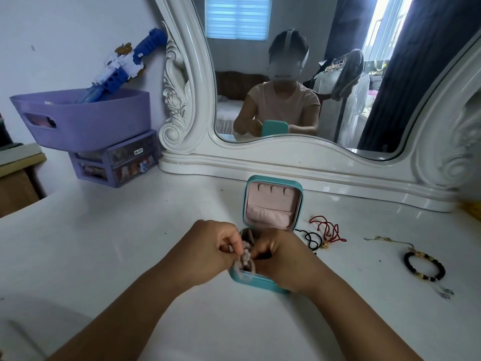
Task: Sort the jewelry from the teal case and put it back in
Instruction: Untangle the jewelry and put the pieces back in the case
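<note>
The teal case [260, 282] stands open on the white table, its pink-lined lid [272, 204] upright toward the mirror. My left hand [210, 246] and my right hand [278, 252] meet over the case's base. Both pinch a pale pink beaded bracelet [244, 259] that hangs partly into the case. To the right on the table lie red cords [329, 229], a black cord [311, 241], a thin gold chain [387, 240] and a black-and-gold bead bracelet [424, 265]. My hands hide most of the case's inside.
A white carved mirror [299, 162] stands along the back of the table. At the back left a purple basket [86, 118] with a blue toy sits on a small purple drawer unit [117, 162]. A small silver piece [446, 293] lies far right.
</note>
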A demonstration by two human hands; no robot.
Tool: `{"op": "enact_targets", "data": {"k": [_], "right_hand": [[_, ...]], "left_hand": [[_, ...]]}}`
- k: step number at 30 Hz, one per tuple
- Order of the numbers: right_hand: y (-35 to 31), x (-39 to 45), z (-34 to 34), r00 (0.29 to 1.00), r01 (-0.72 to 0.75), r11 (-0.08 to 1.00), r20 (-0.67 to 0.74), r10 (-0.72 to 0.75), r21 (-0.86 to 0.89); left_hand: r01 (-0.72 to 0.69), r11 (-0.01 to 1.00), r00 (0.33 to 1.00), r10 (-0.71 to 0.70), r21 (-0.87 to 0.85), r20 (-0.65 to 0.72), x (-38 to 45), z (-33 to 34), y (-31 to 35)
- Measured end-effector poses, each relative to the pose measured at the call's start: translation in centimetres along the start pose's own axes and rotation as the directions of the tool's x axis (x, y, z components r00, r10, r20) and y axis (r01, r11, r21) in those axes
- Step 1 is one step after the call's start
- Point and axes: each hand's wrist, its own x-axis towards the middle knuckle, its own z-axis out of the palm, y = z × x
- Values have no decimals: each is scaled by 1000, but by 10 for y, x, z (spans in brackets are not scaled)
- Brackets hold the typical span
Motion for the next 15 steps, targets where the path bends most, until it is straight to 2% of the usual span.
{"op": "enact_targets", "data": {"k": [5, 11, 15], "right_hand": [[4, -6, -31, 992, -126, 962, 34, 121, 244], [3, -19, -41, 983, -114, 986, 155, 94, 121], [1, -26, -35, 981, 50, 993, 180, -68, 106]], "left_hand": [[-38, 997, 998, 35, 70, 46, 1, 1, 1], [-236, 915, 960, 167, 327, 224, -5, 0, 0], [-392, 843, 905, 280, 369, 321, -8, -5, -6]]}}
